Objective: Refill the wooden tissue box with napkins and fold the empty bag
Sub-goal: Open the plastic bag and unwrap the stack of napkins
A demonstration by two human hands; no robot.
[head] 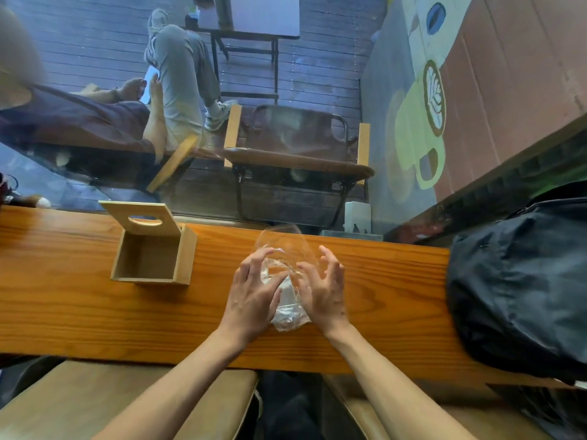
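The wooden tissue box [154, 257] stands on the wooden counter [79, 312] at the left, its slotted lid [141, 217] tipped up at the back; its inside looks empty. A clear plastic bag [287, 308] with white napkins inside lies on the counter in the middle, its open mouth raised toward the far edge. My left hand [252, 296] rests on the bag's left side, fingers at the plastic. My right hand [324, 289] is on its right side, fingers spread and curled over the mouth.
A black backpack [521, 287] covers the counter's right end. Behind the counter is a window with a chair [298, 144] and a seated person [95, 115] outside. A small white object [357, 217] stands on the sill. Padded stools [127, 404] sit below the counter.
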